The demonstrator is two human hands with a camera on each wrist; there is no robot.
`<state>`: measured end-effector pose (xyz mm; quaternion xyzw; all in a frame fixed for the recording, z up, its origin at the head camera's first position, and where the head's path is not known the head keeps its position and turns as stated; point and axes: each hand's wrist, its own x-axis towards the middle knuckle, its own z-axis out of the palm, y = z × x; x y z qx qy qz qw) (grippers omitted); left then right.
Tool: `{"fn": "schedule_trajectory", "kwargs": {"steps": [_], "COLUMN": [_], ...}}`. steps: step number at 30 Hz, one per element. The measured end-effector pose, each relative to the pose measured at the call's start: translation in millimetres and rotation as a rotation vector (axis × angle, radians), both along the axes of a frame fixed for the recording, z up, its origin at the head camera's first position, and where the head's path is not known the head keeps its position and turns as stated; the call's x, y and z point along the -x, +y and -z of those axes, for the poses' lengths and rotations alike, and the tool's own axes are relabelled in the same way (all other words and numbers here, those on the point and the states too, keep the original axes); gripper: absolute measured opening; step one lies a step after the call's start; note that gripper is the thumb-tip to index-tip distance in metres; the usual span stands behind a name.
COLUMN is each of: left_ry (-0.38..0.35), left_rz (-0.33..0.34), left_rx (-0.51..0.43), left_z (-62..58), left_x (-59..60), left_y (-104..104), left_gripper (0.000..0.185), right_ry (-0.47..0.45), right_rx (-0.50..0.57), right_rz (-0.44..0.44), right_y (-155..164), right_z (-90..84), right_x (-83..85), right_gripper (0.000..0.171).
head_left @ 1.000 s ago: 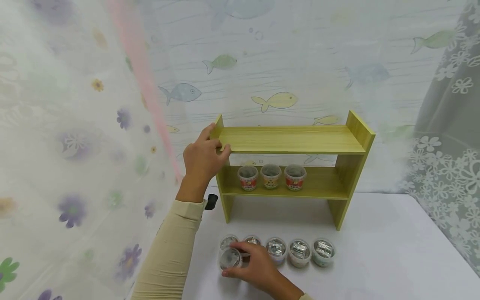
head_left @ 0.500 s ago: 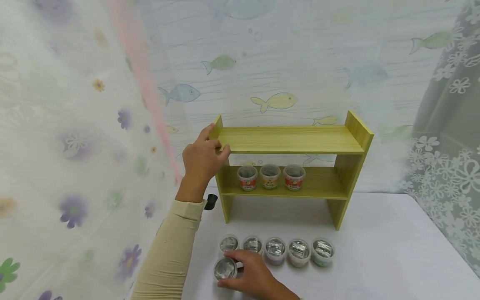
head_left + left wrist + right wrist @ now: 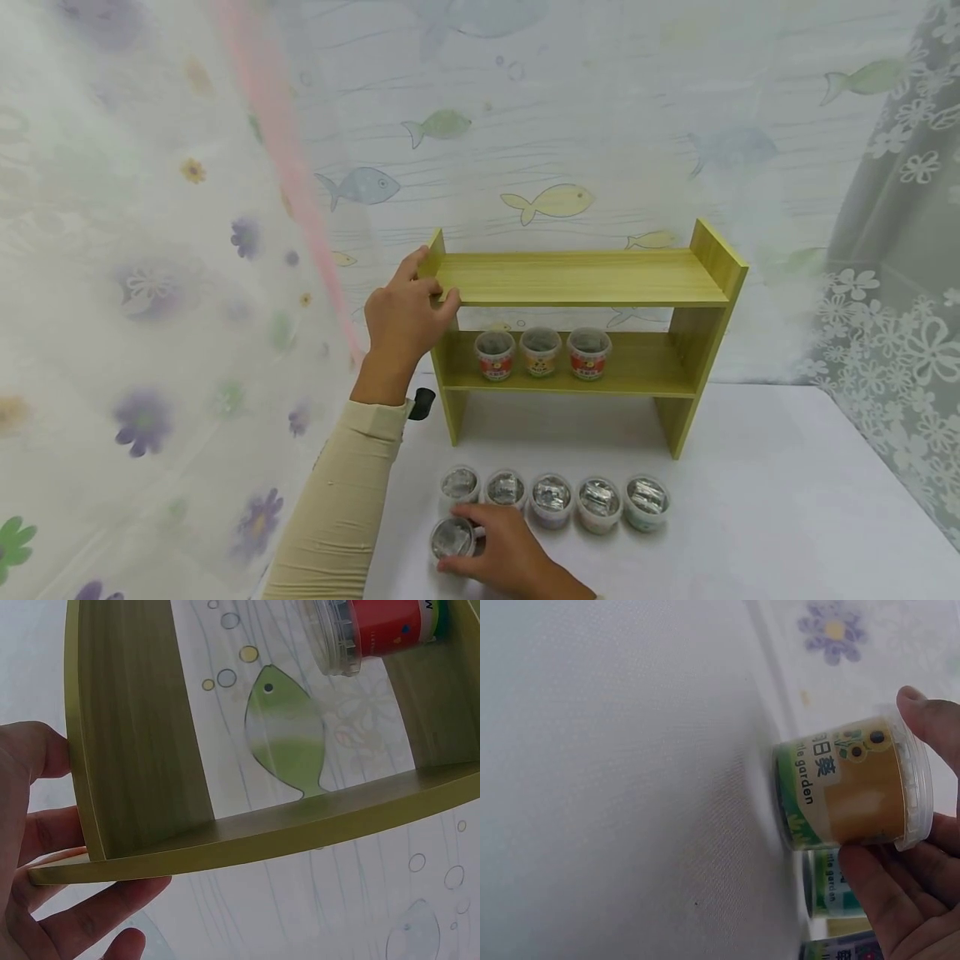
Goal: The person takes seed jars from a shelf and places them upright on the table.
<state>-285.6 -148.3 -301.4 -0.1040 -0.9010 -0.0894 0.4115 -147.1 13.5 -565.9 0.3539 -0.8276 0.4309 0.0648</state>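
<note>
Left hand (image 3: 403, 317), curled, grips yellow-green shelf (image 3: 585, 280); right hand (image 3: 504, 552), half-curled, pinches orange-labelled cup (image 3: 866, 787)

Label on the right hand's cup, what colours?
The label is orange, cream and green, clearest in the right wrist view.

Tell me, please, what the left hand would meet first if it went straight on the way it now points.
The left hand would first meet the left end of the yellow-green shelf, which its fingers grip. Beyond that, the fish-print backdrop looks next in line, though the depth between them is unclear.
</note>
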Motion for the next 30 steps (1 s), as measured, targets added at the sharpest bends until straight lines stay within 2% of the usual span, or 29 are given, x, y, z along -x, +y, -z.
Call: {"fn": "schedule_trajectory", "kwargs": {"steps": [6,13,23,30], "left_ry": [-0.007,0.016,0.020,0.028], "left_rz": [0.000,0.004,0.012,0.014], "left_rx": [-0.001,-0.007,-0.009,-0.001], "left_z": [0.6,1.1,1.7,1.3], "left_x": [1.1,0.3,0.6,-0.1], "left_y": [1,1,0,-1], "left_gripper": [0.025,0.024,0.025,0.026], "right_ry": [-0.021,0.061,-0.143,-0.269], "right_rx": [-0.010,-0.036,0.020,0.056], "right_rz": [0.007,0.030,-0.002,-0.023], "right_y": [1,3,13,21], "right_z": [0.2,4.6,0.0,-8.9], "right_x": [-0.7,-2.5,-5.0,-3.8], "right_gripper": [0.065,0.068,0.067,0.059]}}
